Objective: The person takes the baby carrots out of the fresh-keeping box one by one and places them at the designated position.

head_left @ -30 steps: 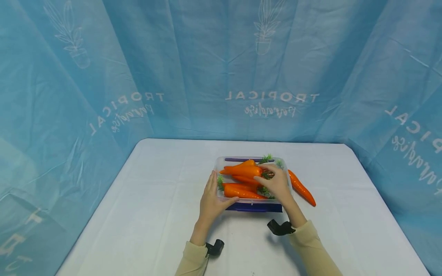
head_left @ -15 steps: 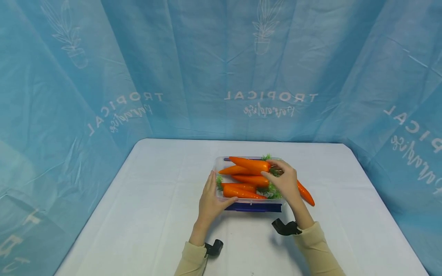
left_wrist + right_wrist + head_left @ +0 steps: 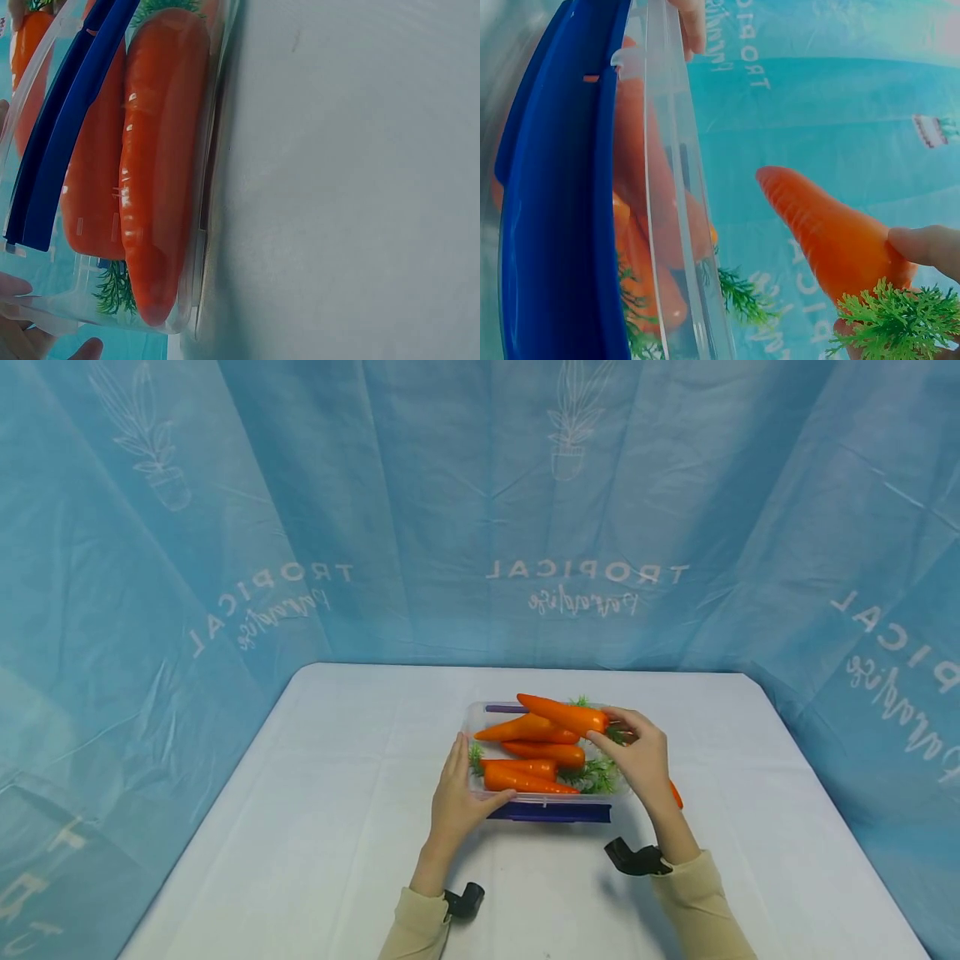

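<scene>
I log one carrot (image 3: 562,715), pinched by the right hand (image 3: 642,753) over the box's (image 3: 551,812) one o'clock. Left hand (image 3: 455,802): straight-fingered, touching its eight.

carrots (image 3: 564,714): glossy, plastic-looking (faintly ridged) | box (image 3: 517,796): clear smooth plastic | backdrop (image 3: 435,510): creased sheeting

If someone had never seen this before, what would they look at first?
Probably the bright orange carrot, held over the clear box by the right hand. Next might come the other carrots inside the box, which sits on the white table with the left hand at its left side. Behind everything hangs a big blue curtain with backwards writing.
</scene>
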Tool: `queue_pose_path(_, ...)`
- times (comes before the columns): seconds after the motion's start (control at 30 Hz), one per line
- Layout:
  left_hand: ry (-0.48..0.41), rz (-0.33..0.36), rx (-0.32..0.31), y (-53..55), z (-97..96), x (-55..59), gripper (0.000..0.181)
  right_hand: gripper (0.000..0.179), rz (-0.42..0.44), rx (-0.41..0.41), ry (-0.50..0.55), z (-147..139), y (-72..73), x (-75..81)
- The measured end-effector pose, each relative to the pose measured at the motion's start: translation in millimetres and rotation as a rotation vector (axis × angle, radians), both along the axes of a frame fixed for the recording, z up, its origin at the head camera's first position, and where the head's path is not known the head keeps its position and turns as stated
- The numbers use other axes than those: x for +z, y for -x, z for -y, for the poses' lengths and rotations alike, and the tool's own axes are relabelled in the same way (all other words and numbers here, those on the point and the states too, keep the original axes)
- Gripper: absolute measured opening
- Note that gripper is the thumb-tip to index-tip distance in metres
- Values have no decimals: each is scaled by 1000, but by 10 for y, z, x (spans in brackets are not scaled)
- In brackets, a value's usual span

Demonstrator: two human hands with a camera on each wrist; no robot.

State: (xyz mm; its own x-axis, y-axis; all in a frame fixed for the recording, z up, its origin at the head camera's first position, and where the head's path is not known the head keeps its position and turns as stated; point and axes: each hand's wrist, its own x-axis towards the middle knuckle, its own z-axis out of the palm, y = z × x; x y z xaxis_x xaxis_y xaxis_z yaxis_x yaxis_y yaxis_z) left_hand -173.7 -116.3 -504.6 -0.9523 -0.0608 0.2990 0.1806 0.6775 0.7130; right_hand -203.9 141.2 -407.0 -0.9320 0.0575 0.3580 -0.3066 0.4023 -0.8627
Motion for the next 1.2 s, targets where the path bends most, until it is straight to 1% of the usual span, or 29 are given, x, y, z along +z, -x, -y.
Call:
queue_pose_path(0.1, 4, 9, 6, -3, -1, 5, 116, 38, 27, -20, -6, 2, -75, 122)
queue_pose_path(0.2, 9, 17, 8, -4, -4, 4, 116, 37, 37, -44, -7, -37, -95, 144)
queue_pose_path(0.27, 12, 20, 9, -2, -4, 7, 116, 38, 41, -57, 7, -85, -67, 94)
queue_pose_path(0.43, 5, 32, 10, -4, 2, 21, 117, 39, 27, -81, 25, -230, 49, -101)
queue_pose_path(0.53, -4, 35, 6, -7, -1, 22, 117, 38, 16, -95, 29, -301, 81, -164)
queue_pose_path(0.67, 2, 23, 4, -8, -10, 14, 116, 38, 11, -112, 30, -375, 88, -187)
queue_pose_path(0.83, 17, 17, 17, 3, -12, 5, 116, 38, 19, -135, 25, -437, 78, -179)
queue_pose_path(1.1, 12, 6, 13, 1, -12, 21, 116, 38, 44, -206, 5, -551, 76, -213)
queue_pose_path(1.2, 9, 13, 11, 7, -14, 15, 116, 38, 55, -225, 17, -602, 65, -218)
